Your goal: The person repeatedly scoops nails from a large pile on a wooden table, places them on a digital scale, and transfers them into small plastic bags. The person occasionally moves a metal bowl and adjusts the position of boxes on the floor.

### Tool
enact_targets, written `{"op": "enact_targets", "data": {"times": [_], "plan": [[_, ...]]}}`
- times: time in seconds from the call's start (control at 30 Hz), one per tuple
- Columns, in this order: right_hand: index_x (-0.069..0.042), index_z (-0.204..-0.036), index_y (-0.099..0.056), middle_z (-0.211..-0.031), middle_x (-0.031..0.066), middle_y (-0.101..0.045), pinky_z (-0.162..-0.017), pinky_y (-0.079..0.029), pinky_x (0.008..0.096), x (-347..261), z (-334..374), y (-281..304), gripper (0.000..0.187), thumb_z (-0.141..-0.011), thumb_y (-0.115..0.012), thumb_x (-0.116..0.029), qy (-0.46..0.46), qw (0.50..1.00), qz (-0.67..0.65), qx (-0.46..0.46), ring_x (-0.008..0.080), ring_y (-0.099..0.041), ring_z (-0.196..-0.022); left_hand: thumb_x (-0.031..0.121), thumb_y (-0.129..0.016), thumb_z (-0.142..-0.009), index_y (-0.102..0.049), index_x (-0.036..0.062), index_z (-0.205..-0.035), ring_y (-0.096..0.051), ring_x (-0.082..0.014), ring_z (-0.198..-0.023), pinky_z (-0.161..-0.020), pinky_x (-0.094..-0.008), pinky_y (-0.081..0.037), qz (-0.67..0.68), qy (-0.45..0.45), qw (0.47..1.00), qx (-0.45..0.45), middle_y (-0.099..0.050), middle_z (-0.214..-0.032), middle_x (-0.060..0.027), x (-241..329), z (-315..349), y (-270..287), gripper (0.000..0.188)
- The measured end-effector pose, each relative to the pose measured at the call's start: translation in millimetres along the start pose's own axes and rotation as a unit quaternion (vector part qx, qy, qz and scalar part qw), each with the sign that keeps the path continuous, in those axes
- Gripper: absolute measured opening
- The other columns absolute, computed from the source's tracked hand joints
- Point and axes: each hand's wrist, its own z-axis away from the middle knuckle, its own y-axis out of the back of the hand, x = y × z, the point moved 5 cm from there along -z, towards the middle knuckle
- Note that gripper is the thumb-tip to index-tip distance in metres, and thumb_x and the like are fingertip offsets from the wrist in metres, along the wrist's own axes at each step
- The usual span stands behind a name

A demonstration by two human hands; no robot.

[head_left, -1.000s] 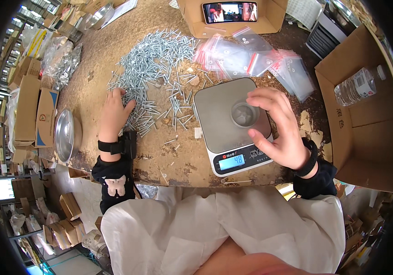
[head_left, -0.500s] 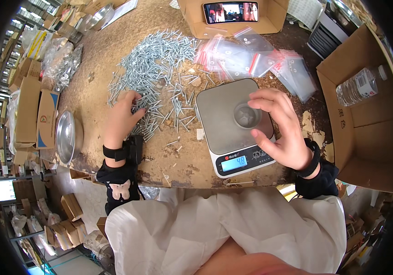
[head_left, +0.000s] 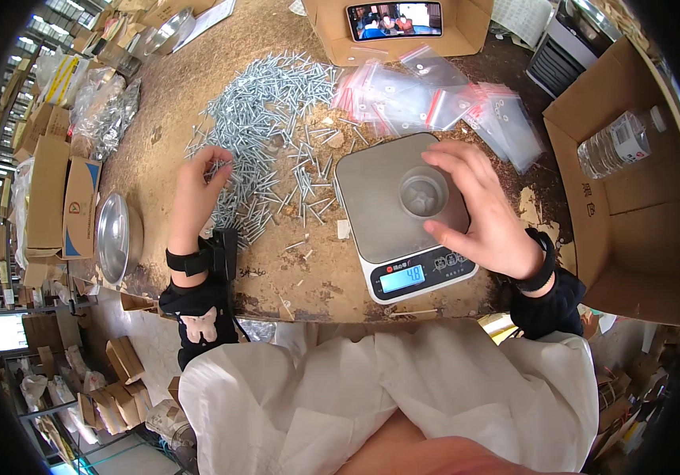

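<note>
A large heap of silvery screws (head_left: 264, 103) lies on the worn table. At its left edge is my left hand (head_left: 201, 186), thumb and fingers curled together; whether screws are between the fingertips is hidden. On the steel pan of a digital scale (head_left: 375, 198) stands a small clear round cup (head_left: 421, 195) with a few pale bits or reflections at its bottom. My right hand (head_left: 494, 214) is open around the cup's right side, thumb and fingers spread, close to its rim. The scale's display is lit blue.
Small clear zip bags (head_left: 391, 99) with red strips lie behind the scale. A phone (head_left: 395, 20) leans in a cardboard box at the back. At right stands an open carton (head_left: 617, 229) holding a plastic bottle (head_left: 621, 146). A metal bowl (head_left: 118, 237) sits at the left edge.
My left hand has shifted slightly left and away from the screws, its thumb and fingers drawing closer together. My right hand stays beside the cup, nearly unmoved.
</note>
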Motion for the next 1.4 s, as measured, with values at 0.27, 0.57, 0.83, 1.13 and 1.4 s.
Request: {"op": "enact_targets", "data": {"times": [0.27, 0.57, 0.83, 1.13, 1.4], "plan": [[-0.005, -0.135, -0.048, -0.124, 0.0145, -0.057, -0.114, -0.025, 0.0544, 9, 1, -16, 0.066, -0.075, -0.077, -0.016, -0.020, 0.998, -0.014, -0.059, 0.0356, -0.047, -0.126, 0.001, -0.066, -0.091, -0.062, 0.0001, -0.100, -0.060, -0.0091, -0.085, -0.077, -0.0238, -0.048, 0.074, -0.155, 0.984, -0.049, -0.065, -0.092, -0.0018, 118, -1, -32, 0.011], [-0.004, -0.123, -0.056, -0.117, 0.0143, -0.061, -0.111, -0.028, 0.0535, 4, 5, -22, 0.058, -0.071, -0.079, -0.016, 0.010, 0.998, 0.015, -0.052, 0.0340, -0.051, -0.120, 0.004, -0.068, -0.085, -0.066, 0.0042, -0.098, -0.065, -0.0309, -0.088, -0.080, -0.0369, -0.052, 0.126, -0.355, 0.922, -0.089, -0.064, -0.101, -0.0113, 207, 27, -119, 0.013], [-0.004, -0.123, -0.057, -0.116, 0.0126, -0.061, -0.107, -0.032, 0.0511, 2, 1, -18, 0.059, -0.068, -0.079, -0.014, 0.002, 1.000, -0.018, -0.026, 0.0334, -0.053, -0.115, 0.009, -0.076, -0.076, -0.067, 0.0074, -0.090, -0.066, -0.0253, -0.080, -0.068, -0.0348, -0.054, 0.048, -0.408, 0.910, -0.047, -0.065, -0.095, -0.0063, 205, 36, -125, 0.017], [0.002, -0.139, -0.044, -0.139, 0.0146, -0.049, -0.116, -0.025, 0.0410, 13, -9, 21, 0.087, -0.075, -0.080, -0.043, -0.047, 0.971, -0.212, -0.102, 0.0272, -0.042, -0.135, -0.002, -0.071, -0.080, -0.069, -0.0004, -0.092, -0.069, -0.0252, -0.089, -0.079, -0.0338, -0.055, 0.201, -0.349, 0.914, -0.048, -0.069, -0.093, -0.0121, 195, 27, -98, 0.012], [0.001, -0.127, -0.056, -0.125, 0.0148, -0.060, -0.103, -0.040, 0.0346, 141, 2, 75, 0.038, -0.090, -0.062, -0.009, -0.115, 0.977, 0.178, 0.013, 0.0294, -0.055, -0.120, -0.004, -0.065, -0.084, -0.070, -0.0032, -0.094, -0.068, -0.0244, -0.094, -0.087, -0.0344, -0.052, 0.243, -0.300, 0.922, 0.039, -0.069, -0.099, -0.0141, 182, 24, -67, 0.012]]}}
